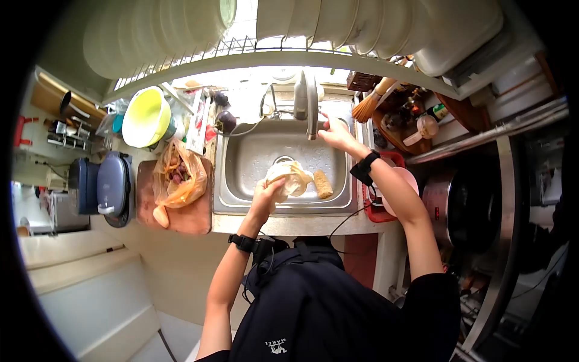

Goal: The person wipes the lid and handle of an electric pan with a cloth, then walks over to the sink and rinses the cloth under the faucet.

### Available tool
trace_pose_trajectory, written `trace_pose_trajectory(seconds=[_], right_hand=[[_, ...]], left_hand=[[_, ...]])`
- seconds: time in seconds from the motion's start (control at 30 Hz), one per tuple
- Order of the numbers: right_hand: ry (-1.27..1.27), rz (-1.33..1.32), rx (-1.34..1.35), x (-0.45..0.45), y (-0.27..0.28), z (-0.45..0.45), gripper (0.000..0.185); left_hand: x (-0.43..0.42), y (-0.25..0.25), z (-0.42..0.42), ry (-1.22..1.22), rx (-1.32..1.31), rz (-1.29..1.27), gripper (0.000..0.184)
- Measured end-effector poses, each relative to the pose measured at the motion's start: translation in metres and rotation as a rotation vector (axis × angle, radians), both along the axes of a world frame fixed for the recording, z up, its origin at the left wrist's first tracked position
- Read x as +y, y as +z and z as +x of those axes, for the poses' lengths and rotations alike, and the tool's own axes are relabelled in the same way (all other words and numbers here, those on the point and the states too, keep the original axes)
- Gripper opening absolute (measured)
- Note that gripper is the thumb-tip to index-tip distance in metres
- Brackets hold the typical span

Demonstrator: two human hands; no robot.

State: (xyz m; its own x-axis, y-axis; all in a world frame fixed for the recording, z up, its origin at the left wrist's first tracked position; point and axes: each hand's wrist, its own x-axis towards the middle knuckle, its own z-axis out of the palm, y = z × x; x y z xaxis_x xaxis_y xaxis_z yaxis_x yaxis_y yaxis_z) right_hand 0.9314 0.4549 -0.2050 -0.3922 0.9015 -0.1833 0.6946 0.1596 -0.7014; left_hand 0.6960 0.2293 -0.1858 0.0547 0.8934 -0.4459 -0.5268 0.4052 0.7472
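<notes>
Over the sink (241, 181), my left hand (263, 196) is closed around a crumpled, cream-white, cloth-like thing (289, 178); its exact kind is unclear. My right hand (338, 133) reaches up to the grey faucet (312, 105), fingers bent against the right side of its spout. No stream of water is plainly visible below it. A tan, rough-textured, loofah-like cylinder (322, 184) lies in the basin, right of the cream-white thing. Water drops speckle the steel, and the drain (282, 160) is partly covered by the thing in my left hand.
Left of the sink, an orange plastic bag (187, 193) with reddish-purple produce rests on a brown board (148, 205). Behind it is a yellow-green basin (146, 117). An eggplant (225, 122) sits at the sink's back-left corner. A dish rack (205, 65) hangs overhead; a pink bowl (405, 184) stands right.
</notes>
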Motion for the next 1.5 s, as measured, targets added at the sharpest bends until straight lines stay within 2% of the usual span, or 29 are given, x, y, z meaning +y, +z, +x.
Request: trace_pose_trajectory(seconds=[0.07, 0.1, 0.13, 0.2, 0.23, 0.37, 0.5, 0.63, 0.87, 1.1, 1.3, 1.5], right_hand=[[-0.008, 0.185, 0.067, 0.019, -0.025, -0.006, 0.072], [0.010, 0.216, 0.001, 0.028, -0.028, -0.008, 0.069], [0.033, 0.288, -0.038, 0.035, -0.032, -0.007, 0.057], [0.121, 0.284, -0.006, 0.056, -0.046, -0.009, 0.045], [0.070, 0.266, 0.034, 0.061, -0.051, -0.011, 0.036], [0.023, 0.220, 0.057, 0.089, -0.069, -0.011, 0.025], [-0.111, -0.134, 0.259, 0.098, -0.090, -0.009, 0.022], [-0.088, -0.205, 0.347, 0.104, -0.101, -0.002, 0.022], [-0.077, -0.121, 0.283, 0.088, -0.099, 0.000, 0.023], [-0.121, -0.246, 0.336, 0.087, -0.095, -0.002, 0.020], [-0.097, -0.214, 0.353, 0.084, -0.095, -0.002, 0.020], [-0.063, -0.148, 0.219, 0.073, -0.071, -0.003, 0.020]], left_hand=[[0.005, -0.004, 0.016, 0.051, -0.009, -0.008, 0.034], [0.007, -0.003, 0.024, 0.063, -0.016, -0.011, 0.035], [0.007, -0.003, 0.031, 0.075, -0.024, -0.017, 0.036], [0.008, -0.003, 0.040, 0.075, -0.083, -0.017, 0.040], [0.008, -0.001, 0.047, 0.097, -0.095, -0.019, 0.041], [0.013, 0.002, 0.059, 0.160, -0.127, -0.039, 0.041], [0.030, -0.010, 0.064, 0.193, -0.147, -0.031, 0.040], [0.051, -0.014, 0.072, 0.194, -0.200, -0.027, 0.036], [0.071, -0.023, 0.073, 0.124, -0.154, 0.000, 0.040], [0.080, -0.032, 0.071, 0.109, -0.131, 0.017, 0.035], [0.085, -0.036, 0.074, 0.135, -0.180, 0.017, 0.033], [0.090, -0.031, 0.076, 0.132, -0.185, 0.028, 0.031]])
